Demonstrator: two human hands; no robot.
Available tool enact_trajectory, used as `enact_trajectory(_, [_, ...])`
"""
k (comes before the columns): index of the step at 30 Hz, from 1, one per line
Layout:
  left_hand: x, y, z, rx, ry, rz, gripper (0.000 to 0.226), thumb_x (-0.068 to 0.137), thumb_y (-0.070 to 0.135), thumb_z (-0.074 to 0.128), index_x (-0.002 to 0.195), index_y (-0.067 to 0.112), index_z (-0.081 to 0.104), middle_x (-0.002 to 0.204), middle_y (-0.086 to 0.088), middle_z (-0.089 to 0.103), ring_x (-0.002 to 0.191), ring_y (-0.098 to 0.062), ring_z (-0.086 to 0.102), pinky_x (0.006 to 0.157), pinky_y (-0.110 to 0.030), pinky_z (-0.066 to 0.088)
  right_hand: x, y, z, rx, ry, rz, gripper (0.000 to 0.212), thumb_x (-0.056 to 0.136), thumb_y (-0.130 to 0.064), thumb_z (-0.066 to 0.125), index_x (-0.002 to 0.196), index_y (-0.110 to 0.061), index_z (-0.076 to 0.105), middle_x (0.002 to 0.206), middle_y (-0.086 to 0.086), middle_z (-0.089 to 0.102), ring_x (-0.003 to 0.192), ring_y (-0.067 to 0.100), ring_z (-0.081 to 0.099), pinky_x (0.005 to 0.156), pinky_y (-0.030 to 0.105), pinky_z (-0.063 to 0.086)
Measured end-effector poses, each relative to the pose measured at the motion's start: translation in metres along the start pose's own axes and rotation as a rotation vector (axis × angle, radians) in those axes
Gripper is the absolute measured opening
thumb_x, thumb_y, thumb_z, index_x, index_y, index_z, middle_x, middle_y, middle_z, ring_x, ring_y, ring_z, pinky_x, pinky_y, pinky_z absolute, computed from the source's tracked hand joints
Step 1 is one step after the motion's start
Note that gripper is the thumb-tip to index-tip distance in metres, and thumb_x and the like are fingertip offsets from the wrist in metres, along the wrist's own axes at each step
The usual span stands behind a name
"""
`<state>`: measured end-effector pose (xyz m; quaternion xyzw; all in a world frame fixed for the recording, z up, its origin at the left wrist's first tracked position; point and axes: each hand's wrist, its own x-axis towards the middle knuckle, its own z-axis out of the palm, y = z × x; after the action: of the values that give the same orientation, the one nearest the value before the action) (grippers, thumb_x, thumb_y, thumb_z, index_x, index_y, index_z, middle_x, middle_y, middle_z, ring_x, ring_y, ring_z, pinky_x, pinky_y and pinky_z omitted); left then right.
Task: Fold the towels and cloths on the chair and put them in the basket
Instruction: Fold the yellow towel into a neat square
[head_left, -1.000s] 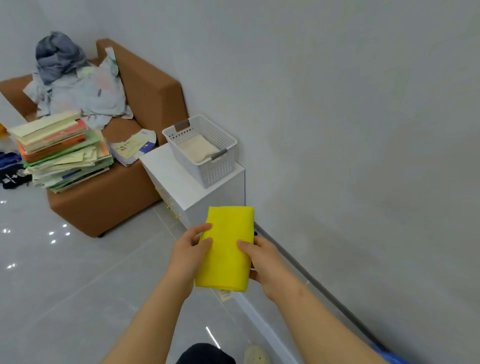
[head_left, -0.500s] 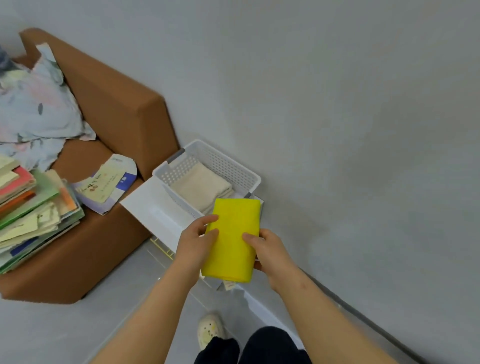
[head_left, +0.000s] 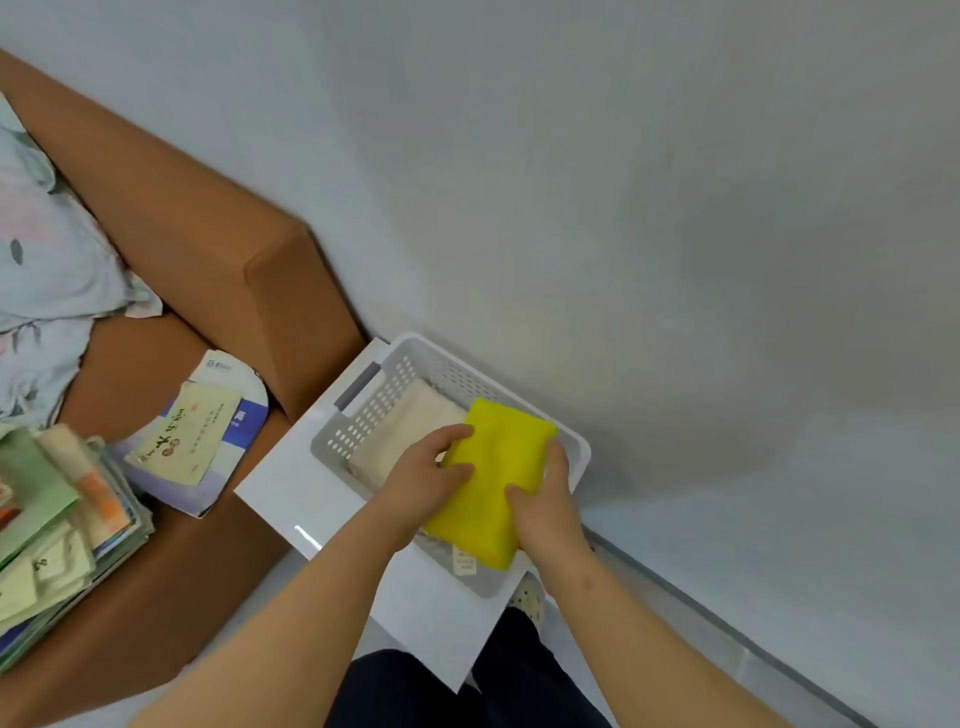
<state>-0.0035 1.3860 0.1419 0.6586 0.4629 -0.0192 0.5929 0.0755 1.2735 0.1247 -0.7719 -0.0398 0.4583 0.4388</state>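
The white perforated plastic basket is the reference point. It sits on a glossy white cabinet top and stands against the pale grey wall. A grey handle is fitted on its left end.

Inside the basket, in its left half, lies a folded cream towel, flat.

The folded bright yellow cloth is held over the basket's right half, just beside the cream towel. Its far end is within the rim and its near end overlaps the basket's near wall. Whether it touches the basket floor cannot be told.

The left hand grips the cloth's left long edge with curled fingers. The right hand grips the right long edge. The hands are apart, with the cloth between them. A small pale label hangs at the cloth's near end.

Left of the basket is a brown upholstered chair. On its seat, near the basket, lies a blue and cream booklet. Further left are a stack of coloured papers and a heap of pale patterned fabric.
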Motion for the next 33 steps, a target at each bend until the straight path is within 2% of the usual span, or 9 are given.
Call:
enact_trajectory(2, [0.025,-0.007,-0.003,0.069,-0.069,-0.034,0.039,0.092,0.011,0.055,0.118,0.039,0.05,0.136,0.002,0.044,0.119,-0.025,0.047,0.1,-0.042,0.044,0.015,0.0,0.005,-0.117,-0.012,0.008,0.067,0.096,-0.009,0.036,0.148,-0.038,0.006,0.131,0.009,0.048,0.109,0.026,0.05,0.084,0.03,0.042])
enact_trajectory(4, [0.047,-0.015,-0.001,0.145,-0.119,-0.062,0.044,0.091,0.008,0.055,0.124,0.035,0.05,0.139,0.0,0.044,0.121,-0.024,0.046,0.102,-0.042,0.042,0.032,0.003,0.011,-0.207,-0.03,0.036,0.059,0.096,-0.004,0.032,0.146,-0.033,0.021,0.129,0.011,0.051,0.104,0.025,0.051,0.082,0.029,0.042])
enact_trajectory(8, [0.082,-0.037,0.008,0.267,-0.201,-0.055,0.05,0.086,0.002,0.054,0.128,0.028,0.051,0.137,-0.002,0.048,0.121,-0.023,0.049,0.101,-0.041,0.043,0.064,0.017,0.027,-0.246,-0.014,0.175,0.051,0.093,0.001,0.032,0.139,-0.019,0.038,0.135,0.014,0.047,0.119,0.029,0.048,0.089,0.027,0.043])
enact_trajectory(15, [0.13,-0.08,0.029,0.405,-0.311,0.014,0.043,0.079,-0.008,0.052,0.083,0.034,0.049,0.1,0.004,0.055,0.1,-0.022,0.057,0.078,-0.027,0.042,0.108,0.036,0.058,-0.192,0.109,0.396,0.044,0.096,-0.01,0.036,0.139,-0.009,0.029,0.137,0.015,0.041,0.118,0.03,0.049,0.088,0.033,0.042])
enact_trajectory(19, [0.135,-0.092,0.045,0.566,-0.377,0.057,0.039,0.081,-0.003,0.051,0.113,0.019,0.057,0.11,-0.007,0.06,0.103,-0.024,0.055,0.072,-0.022,0.033,0.123,0.048,0.067,-0.158,0.157,0.504,0.042,0.093,-0.013,0.041,0.134,-0.004,0.033,0.138,0.017,0.04,0.121,0.032,0.047,0.094,0.036,0.042])
enact_trajectory(23, [0.14,-0.101,0.05,0.731,-0.406,0.092,0.043,0.088,0.006,0.049,0.129,0.018,0.047,0.13,-0.005,0.051,0.113,-0.022,0.052,0.091,-0.027,0.036,0.13,0.054,0.069,-0.161,0.153,0.524,0.041,0.091,-0.008,0.042,0.132,-0.004,0.036,0.137,0.02,0.04,0.12,0.034,0.047,0.098,0.04,0.043])
enact_trajectory(27, [0.143,-0.103,0.05,0.988,-0.409,0.149,0.04,0.092,0.012,0.043,0.13,0.024,0.041,0.136,-0.002,0.042,0.112,-0.028,0.054,0.085,-0.036,0.044,0.136,0.055,0.066,-0.198,0.145,0.542,0.043,0.091,-0.006,0.041,0.134,-0.005,0.037,0.141,0.018,0.036,0.122,0.033,0.045,0.098,0.037,0.043])
enact_trajectory(30, [0.14,-0.103,0.048,1.182,-0.328,0.221,0.031,0.095,0.02,0.04,0.126,0.024,0.044,0.131,-0.001,0.043,0.106,-0.027,0.058,0.072,-0.034,0.042,0.132,0.053,0.069,-0.262,0.208,0.504,0.042,0.091,-0.01,0.037,0.133,-0.011,0.038,0.139,0.017,0.027,0.121,0.035,0.042,0.101,0.043,0.04])
enact_trajectory(33, [0.143,-0.108,0.046,1.216,-0.318,0.254,0.03,0.095,0.021,0.04,0.125,0.025,0.044,0.129,-0.001,0.047,0.106,-0.026,0.058,0.071,-0.033,0.042,0.133,0.052,0.07,-0.262,0.252,0.482,0.047,0.092,-0.011,0.037,0.138,-0.013,0.031,0.138,0.017,0.023,0.12,0.037,0.043,0.1,0.045,0.041])
